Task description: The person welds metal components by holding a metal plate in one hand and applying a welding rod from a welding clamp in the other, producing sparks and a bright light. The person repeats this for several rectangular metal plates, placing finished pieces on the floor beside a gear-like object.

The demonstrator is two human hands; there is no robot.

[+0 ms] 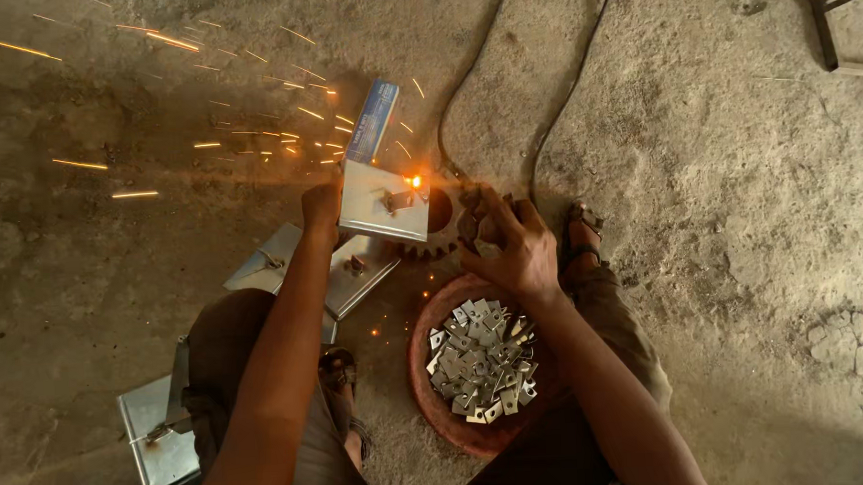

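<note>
Left hand grips metal plate edge; right hand clenched, probably around welding holder; sparks at plate.

Left hand gripping metal sheet, sparks, bowl of brackets

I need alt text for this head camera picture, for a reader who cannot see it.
Seen from above, a squatting person's left hand steadies a square metal plate while a bright point throws orange sparks over the concrete floor. The right hand hovers close beside it. A reddish bowl of small metal tabs sits between the knees; more plates lie nearby.
</note>
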